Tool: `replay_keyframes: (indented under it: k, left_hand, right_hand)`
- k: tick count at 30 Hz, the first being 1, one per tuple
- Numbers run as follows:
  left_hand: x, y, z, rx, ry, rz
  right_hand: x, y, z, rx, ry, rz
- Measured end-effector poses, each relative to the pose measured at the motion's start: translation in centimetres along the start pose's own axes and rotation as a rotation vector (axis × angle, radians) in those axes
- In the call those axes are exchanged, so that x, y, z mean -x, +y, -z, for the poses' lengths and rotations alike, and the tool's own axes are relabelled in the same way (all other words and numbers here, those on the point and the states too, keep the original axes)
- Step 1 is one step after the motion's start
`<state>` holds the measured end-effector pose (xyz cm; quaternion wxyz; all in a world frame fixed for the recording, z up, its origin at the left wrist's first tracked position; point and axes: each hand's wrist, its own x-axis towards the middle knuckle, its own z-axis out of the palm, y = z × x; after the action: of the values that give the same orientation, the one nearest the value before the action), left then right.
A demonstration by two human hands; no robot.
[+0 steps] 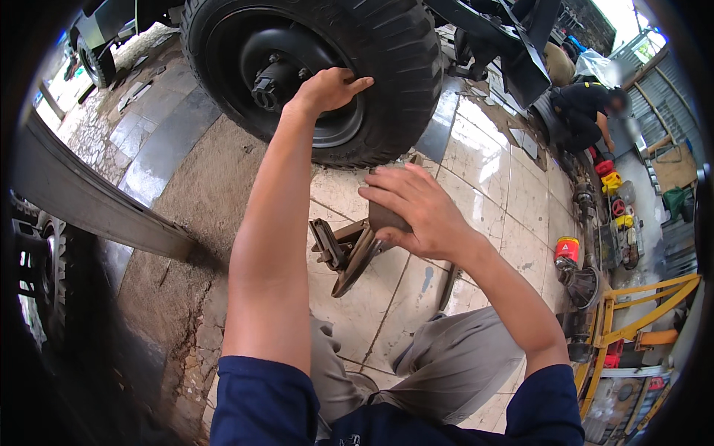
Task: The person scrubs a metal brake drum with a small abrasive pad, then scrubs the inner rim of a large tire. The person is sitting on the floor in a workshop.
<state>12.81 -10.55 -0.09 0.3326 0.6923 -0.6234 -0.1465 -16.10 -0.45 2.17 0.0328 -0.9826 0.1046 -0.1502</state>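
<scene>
A large black wheel with a chunky-treaded tyre stands ahead of me, its hub and studs showing. My left hand is at the wheel's inner rim, fingers curled and one digit stretched to the right; what its fingers close on, if anything, is hidden. Nearer to me, my right hand grips a dark brown rounded piece, fingers across its top and thumb low on its near side. Just left of that piece is a metal stand with angled legs on the tiles, partly covered by my hand.
A grey metal post slants down at the left. Another person crouches at the far right near coloured tools. Along the right lie a red can, an axle housing and a yellow frame. Tiled floor surrounds the stand.
</scene>
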Motion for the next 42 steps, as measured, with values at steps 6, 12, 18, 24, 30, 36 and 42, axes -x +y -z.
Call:
replay_keyframes:
  k: [6,12,18,24,30,36,42]
  left_hand:
    - [0.2,-1.3,0.1,0.073,0.055,-0.112]
    - [-0.5,-1.2,0.6,0.035,-0.001,-0.049]
    - [0.4,-1.3,1.7,-0.086,0.069,-0.04]
    - [0.5,1.0,2.6,-0.226,-0.077,0.04]
    - [-2.1,0.8,2.3,0.038,-0.186,0.265]
    - [-2.3,1.7,2.2,0.229,-0.188,0.352]
    - [-1.4,2.5,2.2,0.277,-0.13,0.34]
  right_hand:
    - [-0.7,-1.5,-0.4,0.013,0.06,0.001]
    - [0.0,0.6,-0.4,-0.037,0.064,-0.049]
    - [0.6,0.5,-0.1,-0.043,0.061,0.013]
    - [0.4,1.9,-0.6,-0.07,0.111,-0.055]
    - [0.6,2.0,-0.9,-0.096,0.109,0.019]
    - [0.9,1.9,-1.4,-0.111,0.145,0.003]
    - [0.8,2.6,-0.8,-0.126,0.09,0.009]
